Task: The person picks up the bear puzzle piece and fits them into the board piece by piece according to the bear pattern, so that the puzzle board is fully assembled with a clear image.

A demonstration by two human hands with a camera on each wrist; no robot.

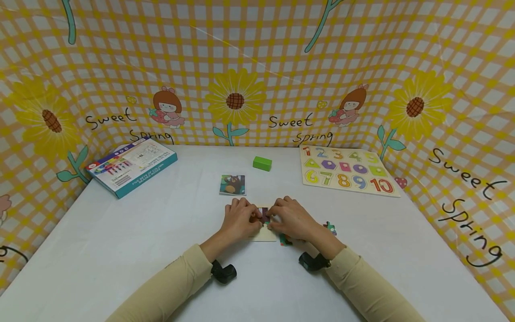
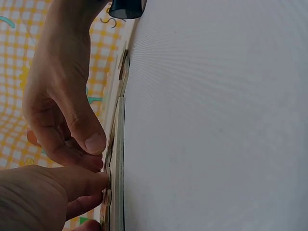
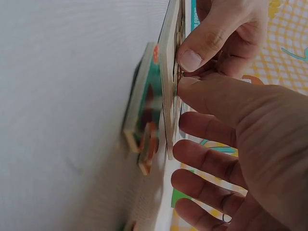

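A small wooden puzzle tray (image 1: pixel 263 236) lies on the white table with several picture pieces in its upper part. My left hand (image 1: pixel 241 219) rests at its left side, thumb and fingers touching the pieces. From the right, my right hand (image 1: pixel 293 219) presses its thumb on a piece; its other fingers are spread, as the right wrist view shows. The thumbs nearly meet over the brown and purple picture (image 1: pixel 263 214), hiding part of it. Loose puzzle pieces (image 3: pixel 144 101) lie beside the tray under my right hand, and another piece (image 1: pixel 330 227) shows past that wrist.
A square bear picture (image 1: pixel 232 184) lies behind the tray, with a green block (image 1: pixel 262 163) farther back. A wooden number board (image 1: pixel 348 172) is at the back right. A flat boxed set (image 1: pixel 132 165) sits at the back left. Checked cloth (image 1: pixel 257 58) surrounds the table.
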